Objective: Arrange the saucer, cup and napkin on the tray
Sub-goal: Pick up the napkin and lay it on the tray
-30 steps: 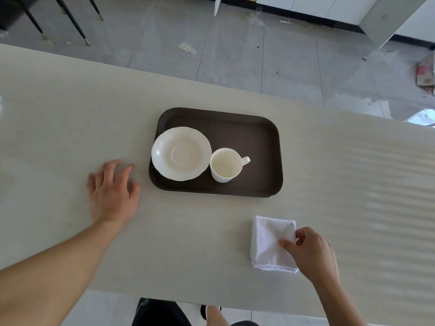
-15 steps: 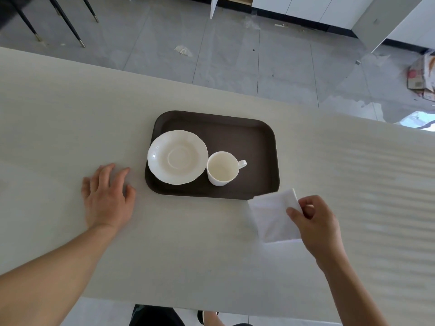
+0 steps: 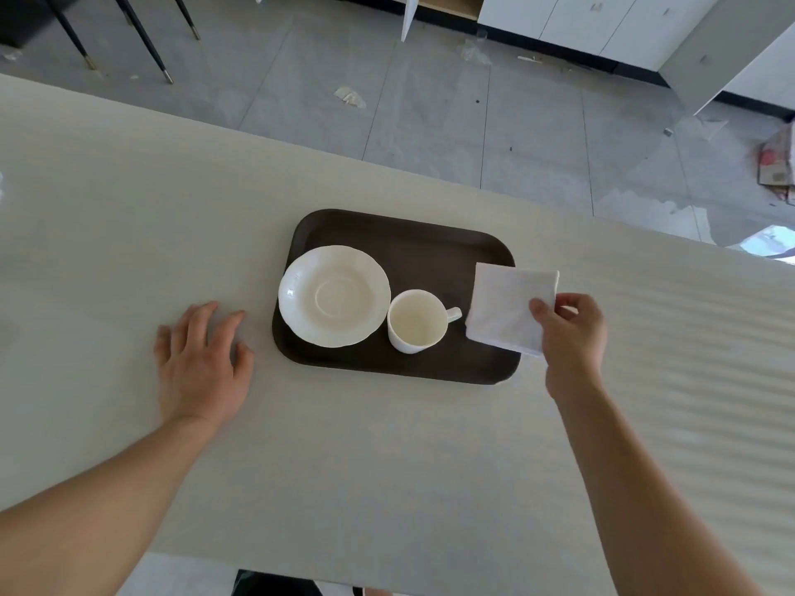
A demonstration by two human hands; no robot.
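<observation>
1. Head view: bench (image 3: 129, 208) spreads beneath both hands.
2. Tray (image 3: 413, 234) lies left of the right hand's grip.
3. Left hand (image 3: 200, 363) rests flat, fingers spread, holding nothing.
4. Right hand (image 3: 570, 333) pinches the napkin (image 3: 505, 305), which extends leftward over the tray's right edge.
5. Saucer (image 3: 334, 295) sits farthest left of that grip.
6. Cup (image 3: 415, 320) stands just left of the napkin.

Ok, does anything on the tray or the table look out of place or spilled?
Nothing is spilled or damaged. The only oddity: the cup stands on the tray beside the saucer, not on it. The napkin is held over the tray's right end by the right hand.
</observation>
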